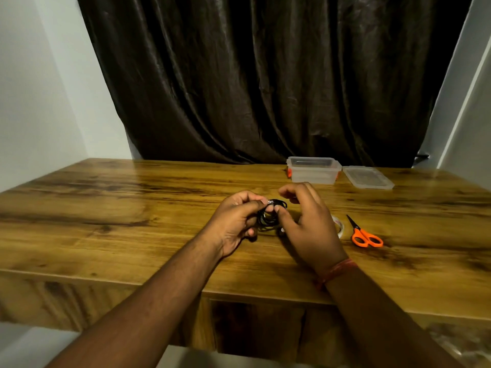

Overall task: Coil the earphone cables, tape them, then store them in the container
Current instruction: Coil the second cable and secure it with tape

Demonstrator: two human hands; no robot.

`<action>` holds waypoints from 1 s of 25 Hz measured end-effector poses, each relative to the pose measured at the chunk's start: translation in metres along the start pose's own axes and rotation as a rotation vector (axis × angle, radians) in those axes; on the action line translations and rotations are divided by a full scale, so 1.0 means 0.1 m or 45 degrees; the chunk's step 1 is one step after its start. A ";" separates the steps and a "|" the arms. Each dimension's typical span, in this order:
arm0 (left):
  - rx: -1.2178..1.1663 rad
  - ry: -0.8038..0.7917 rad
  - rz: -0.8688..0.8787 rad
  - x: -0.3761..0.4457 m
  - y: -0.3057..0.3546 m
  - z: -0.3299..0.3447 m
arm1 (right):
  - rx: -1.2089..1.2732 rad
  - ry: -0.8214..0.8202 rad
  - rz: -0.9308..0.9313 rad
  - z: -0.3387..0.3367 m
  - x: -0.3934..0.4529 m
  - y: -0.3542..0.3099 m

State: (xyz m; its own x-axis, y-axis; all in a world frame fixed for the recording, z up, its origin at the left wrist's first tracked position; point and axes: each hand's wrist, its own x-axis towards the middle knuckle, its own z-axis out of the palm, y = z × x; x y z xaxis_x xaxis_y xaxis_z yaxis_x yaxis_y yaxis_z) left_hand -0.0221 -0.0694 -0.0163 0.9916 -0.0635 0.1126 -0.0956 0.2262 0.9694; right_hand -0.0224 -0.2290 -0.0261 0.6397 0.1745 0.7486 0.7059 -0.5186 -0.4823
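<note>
A coil of black earphone cable (271, 217) hangs just above the wooden table (132, 208) between both hands. My left hand (236, 221) grips the coil's left side, fingers curled round it, thumb and forefinger pinching near a small silvery part at the top. My right hand (308, 224) has its thumb tip on the coil's right side, the other fingers arched above it. A roll of clear tape (340, 225) lies on the table, mostly hidden behind my right hand. The clear plastic container (313, 170) stands open at the back.
The container's clear lid (368, 177) lies flat to its right. Orange-handled scissors (365, 235) lie right of the tape, blades pointing away. A dark curtain hangs behind the table. The table's near edge runs just below my wrists.
</note>
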 end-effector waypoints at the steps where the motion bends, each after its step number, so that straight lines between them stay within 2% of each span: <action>1: -0.002 -0.030 0.008 0.00 -0.01 0.00 | 0.042 -0.006 0.027 -0.01 0.00 0.01; 8: 0.097 -0.148 0.087 -0.05 0.00 0.00 | 0.145 -0.061 0.144 -0.01 0.01 0.01; 16: 0.447 -0.041 0.209 -0.04 -0.08 0.00 | 0.014 -0.125 0.138 -0.01 0.01 -0.01; 19: 0.306 -0.022 0.200 -0.02 -0.07 -0.03 | 0.316 -0.125 0.361 -0.03 0.01 -0.05; 21: 0.157 0.032 0.176 0.00 -0.05 -0.04 | 0.555 -0.203 0.522 -0.05 0.01 -0.08; 23: 0.058 0.066 0.151 -0.01 -0.02 -0.03 | 0.646 -0.245 0.582 -0.06 0.01 -0.05; 25: 0.056 0.072 0.144 -0.01 -0.02 -0.01 | 0.639 -0.201 0.593 -0.06 0.02 0.00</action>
State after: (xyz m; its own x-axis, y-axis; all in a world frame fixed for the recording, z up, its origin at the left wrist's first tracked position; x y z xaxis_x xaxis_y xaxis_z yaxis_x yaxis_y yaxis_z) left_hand -0.0230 -0.0690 -0.0185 0.9776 0.0149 0.2102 -0.2092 0.1862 0.9600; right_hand -0.0232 -0.2341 -0.0219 0.9194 0.1670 0.3561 0.3782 -0.1269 -0.9170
